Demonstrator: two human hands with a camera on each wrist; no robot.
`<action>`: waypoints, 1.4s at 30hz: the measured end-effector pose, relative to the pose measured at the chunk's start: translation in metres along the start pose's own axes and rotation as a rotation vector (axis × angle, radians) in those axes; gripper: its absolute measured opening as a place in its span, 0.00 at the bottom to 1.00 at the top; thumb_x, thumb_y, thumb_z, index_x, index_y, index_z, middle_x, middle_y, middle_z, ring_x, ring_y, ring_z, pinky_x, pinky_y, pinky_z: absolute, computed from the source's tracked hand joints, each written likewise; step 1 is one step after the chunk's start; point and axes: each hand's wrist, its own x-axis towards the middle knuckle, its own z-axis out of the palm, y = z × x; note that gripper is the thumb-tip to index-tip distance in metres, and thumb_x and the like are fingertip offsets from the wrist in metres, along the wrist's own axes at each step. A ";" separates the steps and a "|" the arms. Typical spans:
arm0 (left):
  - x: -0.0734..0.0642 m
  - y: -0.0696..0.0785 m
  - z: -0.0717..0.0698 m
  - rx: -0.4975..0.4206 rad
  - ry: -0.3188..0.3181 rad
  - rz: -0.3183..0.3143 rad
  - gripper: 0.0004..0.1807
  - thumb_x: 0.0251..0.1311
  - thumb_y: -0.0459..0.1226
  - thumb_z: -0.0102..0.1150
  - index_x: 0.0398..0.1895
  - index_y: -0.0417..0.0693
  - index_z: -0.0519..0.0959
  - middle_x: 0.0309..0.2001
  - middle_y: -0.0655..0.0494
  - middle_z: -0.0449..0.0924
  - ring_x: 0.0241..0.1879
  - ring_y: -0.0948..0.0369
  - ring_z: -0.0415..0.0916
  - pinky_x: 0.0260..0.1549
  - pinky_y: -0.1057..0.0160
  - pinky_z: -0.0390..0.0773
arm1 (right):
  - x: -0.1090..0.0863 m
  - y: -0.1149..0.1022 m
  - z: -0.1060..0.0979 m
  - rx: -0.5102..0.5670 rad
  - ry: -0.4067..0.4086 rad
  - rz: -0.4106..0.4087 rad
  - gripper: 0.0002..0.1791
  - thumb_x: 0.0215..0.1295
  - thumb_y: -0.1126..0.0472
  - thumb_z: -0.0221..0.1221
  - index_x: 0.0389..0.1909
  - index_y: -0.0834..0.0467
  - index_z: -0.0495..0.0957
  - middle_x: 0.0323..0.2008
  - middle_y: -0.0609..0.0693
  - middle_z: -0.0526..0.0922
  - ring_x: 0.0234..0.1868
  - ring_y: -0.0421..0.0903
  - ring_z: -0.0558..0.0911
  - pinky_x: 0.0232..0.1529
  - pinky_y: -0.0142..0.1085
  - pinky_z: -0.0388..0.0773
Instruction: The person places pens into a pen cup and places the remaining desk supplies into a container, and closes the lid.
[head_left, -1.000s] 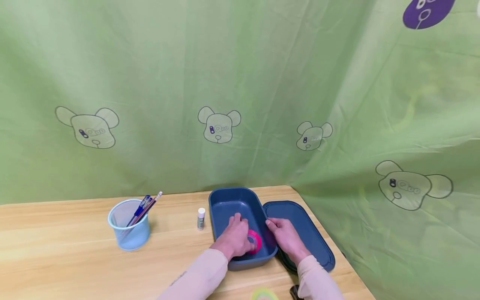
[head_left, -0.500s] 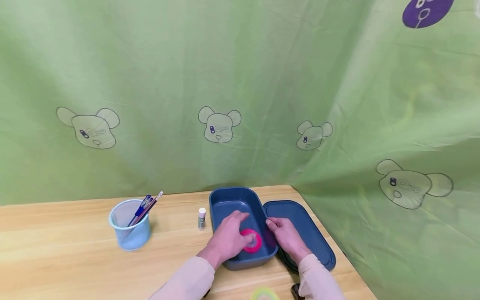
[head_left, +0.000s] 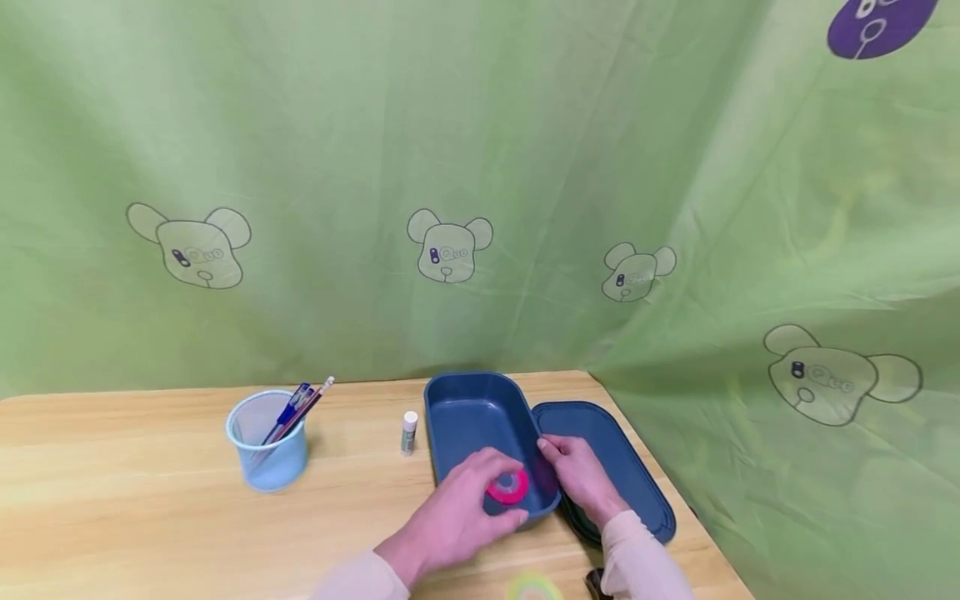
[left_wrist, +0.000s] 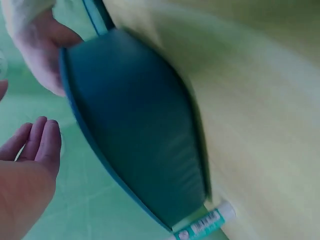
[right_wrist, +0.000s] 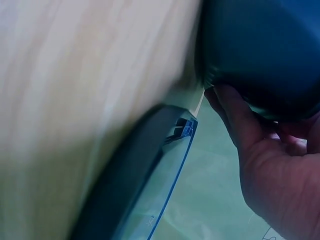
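A deep dark-blue box stands uncovered near the table's back right. Inside its near end lies a pink ring-shaped roll that looks like tape, partly behind my left hand's fingers. My left hand hovers over the box's near left corner, thumb and fingers apart with nothing between them; the left wrist view shows its fingers held away from the box. With my right hand I grip the box's right rim, thumb on top. In the right wrist view its fingers reach along the box's outer wall.
Right of the box lies its dark-blue lid. A glue stick stands at its left. Farther left is a light-blue mesh cup with pens and a pencil. At the front edge sit a yellow-green ring and a black object.
My left hand has come away from the pink roll and drawn back toward me, its fingers spreading. The roll stays in the box. My right hand keeps its grip on the rim.
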 end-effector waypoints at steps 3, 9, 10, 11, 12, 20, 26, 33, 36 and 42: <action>-0.010 0.007 0.003 -0.015 -0.032 0.042 0.24 0.60 0.45 0.68 0.57 0.48 0.77 0.53 0.63 0.76 0.53 0.65 0.73 0.54 0.66 0.76 | -0.001 0.000 0.000 -0.018 0.002 -0.009 0.14 0.75 0.61 0.52 0.47 0.64 0.83 0.47 0.56 0.83 0.50 0.47 0.78 0.53 0.41 0.76; -0.020 0.012 0.011 -0.032 -0.156 0.035 0.25 0.59 0.46 0.69 0.57 0.46 0.78 0.54 0.62 0.76 0.56 0.65 0.72 0.56 0.64 0.75 | 0.000 0.002 0.000 -0.040 0.007 -0.023 0.14 0.75 0.61 0.52 0.48 0.63 0.83 0.48 0.56 0.82 0.50 0.47 0.77 0.56 0.44 0.75; -0.021 0.012 0.012 -0.040 -0.175 0.016 0.26 0.58 0.47 0.69 0.57 0.46 0.78 0.54 0.63 0.77 0.56 0.66 0.72 0.57 0.65 0.74 | 0.000 0.002 0.001 -0.044 0.010 -0.025 0.15 0.75 0.61 0.52 0.50 0.63 0.83 0.50 0.56 0.82 0.52 0.48 0.77 0.57 0.45 0.75; -0.021 0.011 0.014 -0.060 -0.194 -0.007 0.26 0.58 0.47 0.70 0.57 0.46 0.78 0.54 0.64 0.77 0.56 0.66 0.71 0.57 0.65 0.74 | -0.001 0.002 0.001 -0.046 0.011 -0.026 0.15 0.74 0.61 0.52 0.51 0.64 0.82 0.51 0.56 0.82 0.53 0.48 0.77 0.58 0.46 0.75; -0.021 0.010 0.015 -0.074 -0.208 -0.022 0.27 0.57 0.47 0.70 0.57 0.46 0.78 0.54 0.64 0.77 0.56 0.66 0.71 0.57 0.65 0.74 | -0.001 0.002 0.001 -0.046 0.012 -0.026 0.15 0.74 0.61 0.52 0.52 0.64 0.82 0.52 0.57 0.82 0.54 0.49 0.77 0.59 0.47 0.74; -0.020 -0.057 0.064 -0.036 -0.327 0.120 0.34 0.57 0.53 0.68 0.62 0.46 0.74 0.58 0.63 0.73 0.57 0.69 0.69 0.56 0.67 0.74 | 0.000 0.000 0.003 -0.049 0.007 -0.026 0.15 0.74 0.62 0.52 0.51 0.65 0.82 0.48 0.58 0.83 0.49 0.48 0.79 0.54 0.45 0.78; -0.018 -0.100 0.107 0.081 -0.400 0.265 0.31 0.61 0.54 0.64 0.63 0.48 0.73 0.58 0.64 0.74 0.55 0.72 0.69 0.54 0.73 0.73 | -0.001 0.000 0.002 -0.056 0.017 -0.022 0.14 0.74 0.62 0.53 0.50 0.65 0.82 0.46 0.57 0.83 0.45 0.46 0.79 0.52 0.43 0.78; -0.014 -0.109 0.125 0.166 -0.487 0.145 0.28 0.61 0.54 0.63 0.58 0.48 0.79 0.50 0.67 0.79 0.49 0.73 0.72 0.49 0.74 0.75 | -0.001 0.002 0.001 -0.047 0.015 -0.024 0.15 0.74 0.62 0.53 0.52 0.65 0.82 0.50 0.58 0.82 0.50 0.48 0.78 0.57 0.47 0.76; -0.012 -0.105 0.129 0.221 -0.516 0.125 0.27 0.62 0.54 0.62 0.57 0.48 0.79 0.49 0.66 0.79 0.49 0.72 0.73 0.49 0.73 0.75 | 0.000 0.002 0.001 -0.041 0.007 -0.028 0.16 0.74 0.62 0.52 0.54 0.66 0.81 0.53 0.60 0.81 0.55 0.52 0.77 0.60 0.50 0.74; -0.013 -0.061 0.110 0.414 -0.481 0.179 0.21 0.63 0.50 0.61 0.50 0.45 0.82 0.44 0.62 0.78 0.47 0.68 0.72 0.45 0.72 0.74 | 0.001 0.003 0.002 -0.046 0.018 -0.026 0.15 0.74 0.62 0.53 0.51 0.65 0.82 0.49 0.57 0.82 0.50 0.48 0.78 0.55 0.44 0.76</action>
